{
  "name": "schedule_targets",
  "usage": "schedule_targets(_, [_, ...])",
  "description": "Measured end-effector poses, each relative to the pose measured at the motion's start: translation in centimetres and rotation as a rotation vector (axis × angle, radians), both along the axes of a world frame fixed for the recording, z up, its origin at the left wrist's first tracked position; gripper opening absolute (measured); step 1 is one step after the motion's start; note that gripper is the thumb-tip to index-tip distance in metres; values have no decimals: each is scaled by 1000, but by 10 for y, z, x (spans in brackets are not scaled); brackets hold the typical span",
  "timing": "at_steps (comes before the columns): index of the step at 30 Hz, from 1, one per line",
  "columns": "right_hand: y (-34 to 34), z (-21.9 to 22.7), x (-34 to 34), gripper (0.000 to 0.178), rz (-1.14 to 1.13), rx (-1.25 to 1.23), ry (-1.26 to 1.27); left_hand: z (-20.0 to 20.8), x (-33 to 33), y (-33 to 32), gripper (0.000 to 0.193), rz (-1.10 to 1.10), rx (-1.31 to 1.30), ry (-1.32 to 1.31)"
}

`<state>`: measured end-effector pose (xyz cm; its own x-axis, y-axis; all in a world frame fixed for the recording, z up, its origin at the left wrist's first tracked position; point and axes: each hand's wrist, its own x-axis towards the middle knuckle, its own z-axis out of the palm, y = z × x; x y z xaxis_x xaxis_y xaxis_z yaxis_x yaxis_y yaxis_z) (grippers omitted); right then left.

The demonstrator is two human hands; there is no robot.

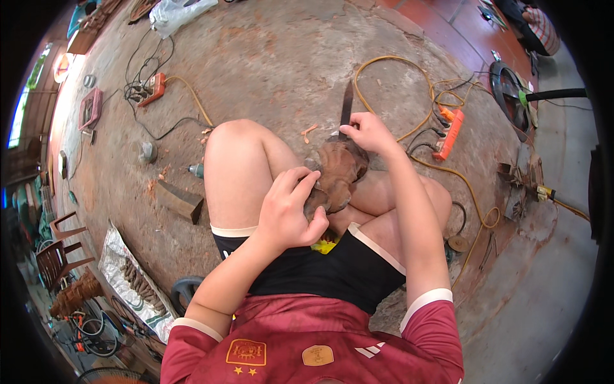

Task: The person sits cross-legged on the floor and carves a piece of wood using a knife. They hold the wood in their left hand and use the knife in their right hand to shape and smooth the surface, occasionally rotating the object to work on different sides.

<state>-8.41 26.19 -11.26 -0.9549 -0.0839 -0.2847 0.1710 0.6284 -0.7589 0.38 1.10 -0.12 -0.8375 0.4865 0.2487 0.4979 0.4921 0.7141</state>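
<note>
A brown carved wooden piece (340, 168) with rounded, lumpy shapes rests against my crossed legs, in the middle of the view. My left hand (288, 208) grips its near left side, thumb and fingers curled on the wood. Closed around a dark, flat, narrow blade (347, 105), my right hand (371, 133) is at the carving's far end. The blade points away from me; whether it is a knife or a file I cannot tell, and its handle end is hidden by my hand and the wood.
Wood shavings (309, 133) lie on the floor. Orange power strips (449, 134) with looping yellow cords sit right and far left. A wooden block (179, 201), a metal can (144, 152) and a white sack (128, 275) with small brown pieces are on the left. A black wheel (508, 89) stands far right.
</note>
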Motion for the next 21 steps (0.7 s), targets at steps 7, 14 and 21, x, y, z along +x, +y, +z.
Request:
schedule_targets(7, [1, 3, -2, 22, 154, 117, 152, 3, -3, 6, 50, 4, -12, -3])
schedule_targets(14, [32, 14, 32, 27, -542, -302, 222, 7, -32, 6, 41, 80, 1, -118])
schedule_targets(21, [16, 7, 112, 16, -1004, -702, 255, 7, -111, 26, 37, 132, -60, -126])
